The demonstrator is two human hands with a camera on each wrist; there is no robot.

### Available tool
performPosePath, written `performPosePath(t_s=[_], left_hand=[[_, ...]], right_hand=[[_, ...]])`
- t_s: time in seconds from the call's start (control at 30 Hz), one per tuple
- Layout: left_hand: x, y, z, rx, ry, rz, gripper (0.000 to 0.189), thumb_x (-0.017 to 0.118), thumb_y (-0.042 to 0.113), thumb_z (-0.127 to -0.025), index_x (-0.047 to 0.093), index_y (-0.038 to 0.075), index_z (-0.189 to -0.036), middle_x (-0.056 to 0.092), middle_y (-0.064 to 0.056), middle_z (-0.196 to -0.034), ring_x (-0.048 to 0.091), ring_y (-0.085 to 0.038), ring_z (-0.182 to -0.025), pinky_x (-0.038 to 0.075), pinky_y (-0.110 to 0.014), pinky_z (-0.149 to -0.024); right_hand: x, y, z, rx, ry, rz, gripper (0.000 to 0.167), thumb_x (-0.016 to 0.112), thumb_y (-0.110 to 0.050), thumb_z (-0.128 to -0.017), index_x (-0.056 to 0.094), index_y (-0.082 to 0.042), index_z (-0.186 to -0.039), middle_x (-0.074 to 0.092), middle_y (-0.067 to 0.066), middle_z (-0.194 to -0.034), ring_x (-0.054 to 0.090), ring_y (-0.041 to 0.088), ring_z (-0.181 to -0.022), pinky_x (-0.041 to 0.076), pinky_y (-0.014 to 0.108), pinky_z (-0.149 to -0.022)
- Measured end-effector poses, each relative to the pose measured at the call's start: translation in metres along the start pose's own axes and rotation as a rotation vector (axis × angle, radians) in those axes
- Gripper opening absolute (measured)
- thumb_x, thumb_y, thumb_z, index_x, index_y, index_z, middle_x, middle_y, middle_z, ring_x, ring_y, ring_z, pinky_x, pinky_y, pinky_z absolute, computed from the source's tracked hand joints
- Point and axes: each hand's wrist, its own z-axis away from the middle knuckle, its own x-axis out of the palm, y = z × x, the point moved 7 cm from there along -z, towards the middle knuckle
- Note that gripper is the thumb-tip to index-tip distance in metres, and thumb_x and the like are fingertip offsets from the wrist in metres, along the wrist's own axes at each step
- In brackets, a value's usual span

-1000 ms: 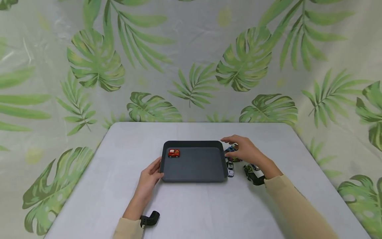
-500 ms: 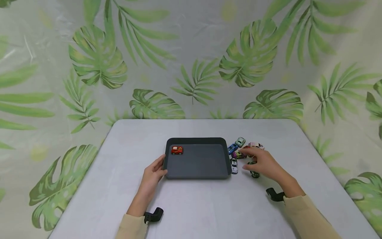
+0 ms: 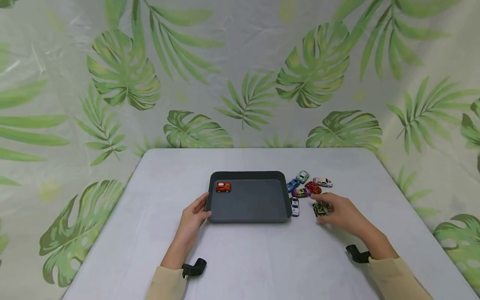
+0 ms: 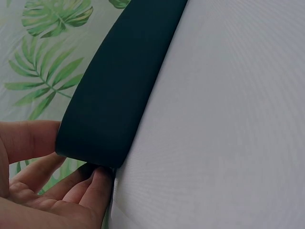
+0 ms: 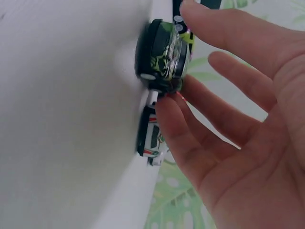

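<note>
Green-and-black camouflage toy car (image 3: 319,209): upright, right of the tray (image 3: 249,202) and apart from it. Tray: dark grey, rectangular, raised-rimmed, lying flat.

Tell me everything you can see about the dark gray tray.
The tray is rectangular and shallow, with raised walls and rounded corners, its dark gray surface matte-looking, its exact material unclear. It lies flat on the white table. A red toy car sits inside, near the far left corner. The left hand holds the left edge.

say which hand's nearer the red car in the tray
Left. The left hand is at the left edge of the tray, near the red car; the right hand is past the tray's right side.
</note>
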Motion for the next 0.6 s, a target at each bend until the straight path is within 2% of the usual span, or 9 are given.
performPosePath(t_s=[0.1,0.13,0.2,0.33,0.43,0.53,0.6], left_hand=[[-0.0002,0.0002,0.0001,-0.001,0.004,0.003,0.064,0.06,-0.006,-0.093,0.047,0.017,-0.151,0.039,-0.008,-0.157,0.036,-0.025,-0.144,0.032,-0.044,-0.114],[-0.0005,0.0002,0.0002,-0.002,0.006,0.003,0.064,0.06,-0.006,-0.093,0.047,0.017,-0.151,0.039,-0.008,-0.157,0.037,-0.025,-0.144,0.033,-0.044,-0.114],[-0.0011,0.0001,0.0005,-0.003,0.007,0.001,0.064,0.06,-0.006,-0.093,0.048,0.018,-0.151,0.039,-0.008,-0.157,0.037,-0.026,-0.144,0.033,-0.044,-0.114],[-0.0016,0.0001,0.0001,-0.006,0.004,0.0,0.063,0.06,-0.005,-0.094,0.048,0.018,-0.151,0.038,-0.008,-0.158,0.036,-0.026,-0.144,0.032,-0.045,-0.115],[-0.0007,0.001,0.0001,-0.006,0.004,0.002,0.063,0.059,-0.006,-0.094,0.048,0.018,-0.151,0.038,-0.009,-0.158,0.036,-0.026,-0.144,0.032,-0.045,-0.115],[0.0005,0.0021,0.0011,-0.006,0.004,0.006,0.063,0.059,-0.006,-0.094,0.047,0.017,-0.151,0.039,-0.009,-0.157,0.037,-0.026,-0.144,0.032,-0.045,-0.115],[0.0007,0.0025,0.0017,-0.007,0.003,0.006,0.063,0.059,-0.006,-0.094,0.047,0.017,-0.151,0.039,-0.008,-0.157,0.037,-0.025,-0.143,0.032,-0.044,-0.115]], right_hand=[[0.0011,0.003,0.0024,0.004,-0.017,-0.023,0.072,0.088,-0.018,-0.077,0.058,-0.016,-0.143,0.056,0.016,-0.141,0.054,0.041,-0.126,0.051,0.055,-0.093],[0.0016,0.0036,0.003,0.006,-0.021,-0.034,0.073,0.089,-0.017,-0.077,0.058,-0.017,-0.143,0.055,0.016,-0.142,0.054,0.04,-0.125,0.052,0.054,-0.092],[0.0022,0.0038,0.0038,0.001,-0.024,-0.037,0.074,0.089,-0.016,-0.076,0.058,-0.018,-0.143,0.055,0.016,-0.142,0.057,0.039,-0.122,0.053,0.051,-0.089],[0.0031,0.001,0.0032,-0.025,-0.037,-0.012,0.076,0.09,-0.012,-0.074,0.059,-0.017,-0.142,0.058,0.015,-0.138,0.062,0.026,-0.097,0.053,0.038,-0.075],[0.0052,-0.0009,0.0019,-0.044,-0.058,0.021,0.076,0.089,-0.011,-0.074,0.058,-0.015,-0.143,0.059,0.014,-0.134,0.058,0.017,-0.083,0.05,0.033,-0.069],[0.0074,-0.0018,0.0006,-0.066,-0.055,0.064,0.075,0.09,-0.013,-0.074,0.058,-0.012,-0.142,0.062,0.014,-0.129,0.06,0.018,-0.083,0.052,0.038,-0.073],[0.0093,-0.0022,-0.0003,-0.075,-0.037,0.096,0.073,0.09,-0.014,-0.074,0.06,-0.012,-0.14,0.064,0.013,-0.127,0.062,0.023,-0.091,0.053,0.045,-0.079]])
